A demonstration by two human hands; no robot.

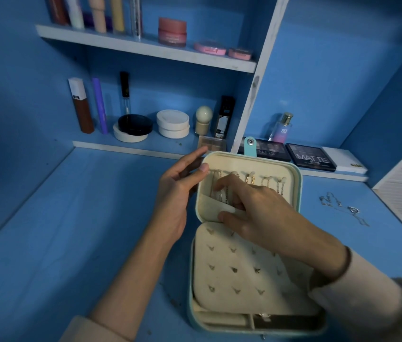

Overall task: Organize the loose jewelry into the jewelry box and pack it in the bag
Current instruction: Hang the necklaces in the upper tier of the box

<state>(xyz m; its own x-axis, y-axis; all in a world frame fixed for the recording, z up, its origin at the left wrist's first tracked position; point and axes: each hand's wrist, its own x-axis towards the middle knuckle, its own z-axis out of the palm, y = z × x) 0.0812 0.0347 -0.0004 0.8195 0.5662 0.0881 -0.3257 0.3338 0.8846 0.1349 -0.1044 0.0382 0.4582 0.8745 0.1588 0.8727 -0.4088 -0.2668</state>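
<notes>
Jewelry box lies open at the worktop's front edge, left hand gripping the left rim of its raised lid. Right hand pinches the lid's pocket, fingers among hanging chains.

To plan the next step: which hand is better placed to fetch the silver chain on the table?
Probably the right hand: the silver chain lies on its side; the left hand holds the lid.
</notes>
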